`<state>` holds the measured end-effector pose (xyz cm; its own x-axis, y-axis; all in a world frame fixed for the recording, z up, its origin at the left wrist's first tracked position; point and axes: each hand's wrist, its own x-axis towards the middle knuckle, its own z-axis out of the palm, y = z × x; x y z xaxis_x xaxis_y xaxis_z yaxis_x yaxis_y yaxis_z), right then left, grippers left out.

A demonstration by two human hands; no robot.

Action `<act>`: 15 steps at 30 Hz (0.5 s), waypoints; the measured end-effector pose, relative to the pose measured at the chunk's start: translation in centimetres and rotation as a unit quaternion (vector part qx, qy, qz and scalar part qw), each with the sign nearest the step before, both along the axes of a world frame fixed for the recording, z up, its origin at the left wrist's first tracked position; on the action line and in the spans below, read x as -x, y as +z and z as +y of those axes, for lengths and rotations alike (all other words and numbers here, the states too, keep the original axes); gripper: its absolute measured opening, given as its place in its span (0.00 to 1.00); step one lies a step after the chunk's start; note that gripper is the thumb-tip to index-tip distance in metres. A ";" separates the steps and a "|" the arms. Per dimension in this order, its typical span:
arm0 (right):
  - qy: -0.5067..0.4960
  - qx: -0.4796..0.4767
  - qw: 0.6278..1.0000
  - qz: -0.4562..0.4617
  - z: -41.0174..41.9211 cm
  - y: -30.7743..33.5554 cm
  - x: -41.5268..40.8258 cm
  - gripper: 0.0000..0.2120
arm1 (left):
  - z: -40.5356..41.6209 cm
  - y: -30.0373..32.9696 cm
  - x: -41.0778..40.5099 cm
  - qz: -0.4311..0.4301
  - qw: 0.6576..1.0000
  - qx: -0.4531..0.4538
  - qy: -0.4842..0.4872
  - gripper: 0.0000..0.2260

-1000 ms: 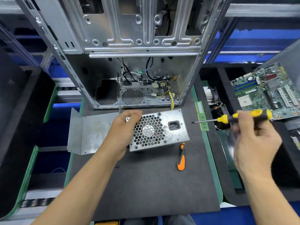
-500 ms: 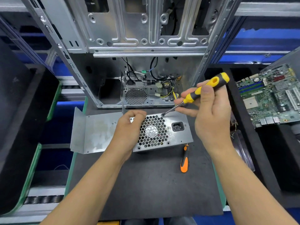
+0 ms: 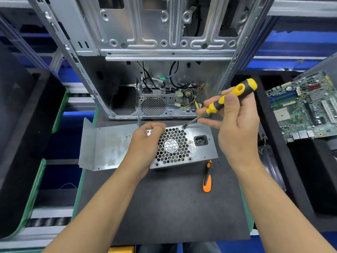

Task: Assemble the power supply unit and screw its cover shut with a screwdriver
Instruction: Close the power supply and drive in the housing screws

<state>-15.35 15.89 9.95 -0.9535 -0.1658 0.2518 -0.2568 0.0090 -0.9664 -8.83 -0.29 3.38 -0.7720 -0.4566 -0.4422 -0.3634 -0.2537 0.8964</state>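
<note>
The silver metal power supply unit with a honeycomb fan grille lies on the dark grey work mat, just in front of the open bare-metal computer chassis. The left hand grips its upper left corner, fingers curled over the edge. The right hand holds the yellow-and-black-handled screwdriver tilted, tip seated on the screw at the grille's upper right corner; a small orange-and-black screwdriver lies on the mat near the unit.

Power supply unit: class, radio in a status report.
Left hand holds power supply unit steady. Right hand grips yellow screwdriver, tip on upper screw. Nothing in the way.
</note>
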 end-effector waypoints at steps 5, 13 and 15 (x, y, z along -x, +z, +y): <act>0.050 -0.049 0.995 0.065 -0.4 0.7 -0.1 0.02 | 0.0 -0.3 0.0 -0.001 1.000 0.001 0.005 0.04; 0.092 -0.259 0.938 0.210 -0.6 2.8 0.0 0.23 | 0.2 -0.2 0.2 -0.001 1.000 0.017 0.010 0.04; 0.097 -0.300 0.925 0.213 -0.6 4.1 0.2 0.17 | 0.3 -0.2 0.2 -0.003 1.000 0.018 0.012 0.04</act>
<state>-15.54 15.32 14.00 -0.7260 -0.5557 0.4051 -0.6668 0.4245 -0.6125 -9.06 -0.03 3.19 -0.7585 -0.4905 -0.4291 -0.3630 -0.2289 0.9033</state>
